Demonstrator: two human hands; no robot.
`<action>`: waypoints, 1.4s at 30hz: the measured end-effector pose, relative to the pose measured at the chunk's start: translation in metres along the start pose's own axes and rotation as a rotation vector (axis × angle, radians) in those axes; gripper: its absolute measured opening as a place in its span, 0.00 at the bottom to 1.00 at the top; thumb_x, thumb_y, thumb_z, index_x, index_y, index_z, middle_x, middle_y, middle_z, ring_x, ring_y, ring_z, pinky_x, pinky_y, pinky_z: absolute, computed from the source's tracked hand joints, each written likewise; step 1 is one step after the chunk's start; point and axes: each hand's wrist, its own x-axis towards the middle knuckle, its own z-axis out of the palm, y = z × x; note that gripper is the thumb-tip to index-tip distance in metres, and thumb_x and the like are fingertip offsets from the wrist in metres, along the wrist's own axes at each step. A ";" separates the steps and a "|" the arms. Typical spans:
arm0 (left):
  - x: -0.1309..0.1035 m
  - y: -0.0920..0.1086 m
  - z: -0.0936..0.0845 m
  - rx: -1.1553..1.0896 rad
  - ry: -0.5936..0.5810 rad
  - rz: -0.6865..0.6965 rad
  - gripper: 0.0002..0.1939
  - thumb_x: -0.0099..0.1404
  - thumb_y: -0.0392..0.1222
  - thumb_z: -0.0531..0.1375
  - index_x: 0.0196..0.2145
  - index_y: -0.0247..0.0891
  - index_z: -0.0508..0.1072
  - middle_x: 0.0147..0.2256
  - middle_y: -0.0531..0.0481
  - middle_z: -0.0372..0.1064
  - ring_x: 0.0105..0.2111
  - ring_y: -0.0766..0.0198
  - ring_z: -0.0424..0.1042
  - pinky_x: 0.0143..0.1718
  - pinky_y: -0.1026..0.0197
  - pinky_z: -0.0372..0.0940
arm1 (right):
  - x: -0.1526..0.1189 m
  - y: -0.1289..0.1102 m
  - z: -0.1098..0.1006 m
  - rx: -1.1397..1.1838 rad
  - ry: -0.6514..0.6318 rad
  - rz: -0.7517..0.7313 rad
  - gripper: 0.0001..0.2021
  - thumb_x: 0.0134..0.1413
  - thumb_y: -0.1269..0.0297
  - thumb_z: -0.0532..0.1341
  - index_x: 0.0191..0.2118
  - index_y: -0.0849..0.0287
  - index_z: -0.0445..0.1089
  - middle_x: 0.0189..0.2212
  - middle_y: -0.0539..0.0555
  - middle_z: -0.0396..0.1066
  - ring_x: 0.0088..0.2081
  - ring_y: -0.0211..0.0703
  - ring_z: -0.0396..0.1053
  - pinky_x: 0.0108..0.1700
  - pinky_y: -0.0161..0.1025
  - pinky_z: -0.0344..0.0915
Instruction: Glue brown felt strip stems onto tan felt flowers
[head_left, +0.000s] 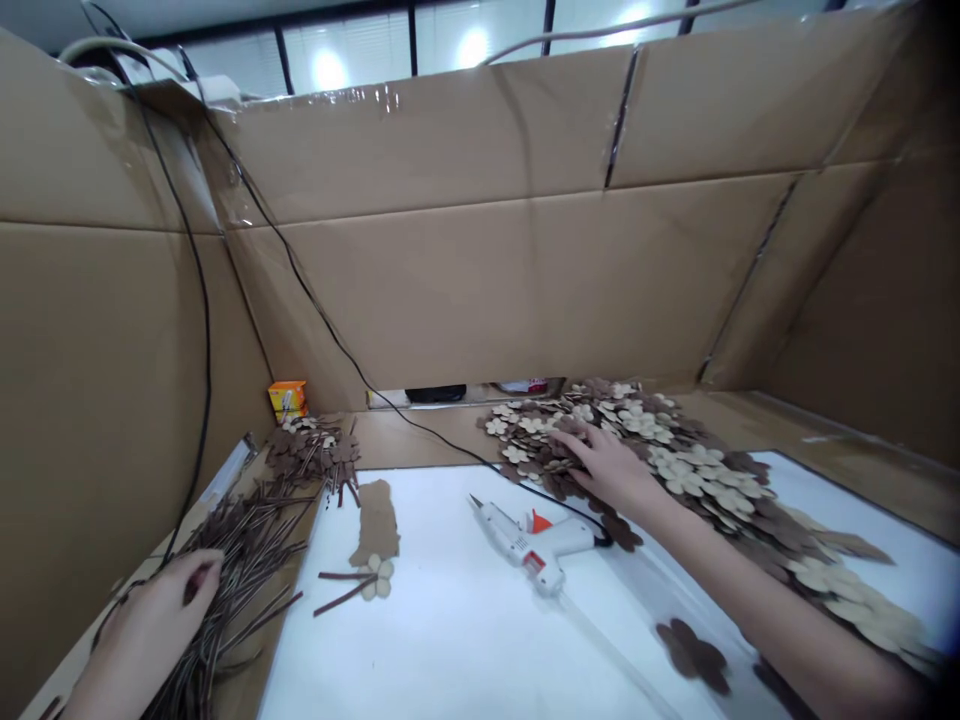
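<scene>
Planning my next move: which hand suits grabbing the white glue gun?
Likely the right hand: at the brown-and-beige flower pile, it's nearer the gun. The left hand is farther, by thin brown strips.

The glue gun (pixel 534 545) is white with an orange-red trigger (pixel 539 521); the flower cutouts (pixel 634 425) are cream and dark brown, the small box (pixel 288 398) orange and yellow, the board (pixel 450 620) plain white.

From the glue gun (pixel 536 552) on the board (pixel 420 650), the flower pile (pixel 701 480) spans twelve to three o'clock, partly off the board; the cardboard scrap (pixel 378 522) lies at nine, the stick pile (pixel 251 565) farther out; the small box (pixel 288 399) sits at ten.
</scene>
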 end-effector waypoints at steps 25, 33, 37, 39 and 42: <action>-0.020 0.032 0.023 -0.156 0.110 0.635 0.11 0.62 0.47 0.53 0.34 0.43 0.74 0.34 0.52 0.73 0.36 0.63 0.72 0.39 0.67 0.68 | 0.008 0.011 -0.040 0.747 0.013 0.199 0.18 0.54 0.49 0.52 0.46 0.55 0.54 0.43 0.59 0.69 0.47 0.53 0.66 0.51 0.53 0.58; -0.049 0.080 0.004 -0.250 -0.148 0.770 0.09 0.64 0.40 0.52 0.38 0.43 0.71 0.35 0.49 0.70 0.40 0.63 0.68 0.41 0.66 0.65 | -0.022 -0.123 -0.068 1.255 -0.440 0.041 0.14 0.53 0.52 0.57 0.36 0.58 0.61 0.43 0.58 0.71 0.42 0.45 0.70 0.41 0.42 0.66; -0.067 0.110 -0.005 -0.325 -0.324 0.653 0.11 0.66 0.39 0.48 0.38 0.43 0.70 0.36 0.50 0.68 0.40 0.63 0.66 0.43 0.63 0.62 | -0.047 -0.190 -0.049 1.266 -0.714 -0.054 0.17 0.53 0.51 0.56 0.35 0.63 0.67 0.33 0.56 0.72 0.35 0.39 0.69 0.37 0.36 0.65; -0.074 0.121 -0.004 -0.353 -0.388 0.603 0.11 0.65 0.38 0.48 0.37 0.43 0.70 0.34 0.51 0.68 0.38 0.63 0.66 0.40 0.63 0.62 | -0.056 -0.212 -0.038 1.183 -0.841 -0.057 0.21 0.56 0.49 0.51 0.39 0.64 0.68 0.31 0.56 0.72 0.31 0.40 0.69 0.33 0.36 0.65; -0.081 0.126 0.007 -0.307 -0.411 0.509 0.11 0.64 0.37 0.48 0.37 0.41 0.69 0.34 0.49 0.67 0.38 0.61 0.65 0.40 0.60 0.61 | -0.061 -0.227 -0.032 1.079 -0.851 -0.044 0.24 0.56 0.50 0.51 0.50 0.65 0.64 0.39 0.62 0.70 0.36 0.46 0.70 0.36 0.42 0.66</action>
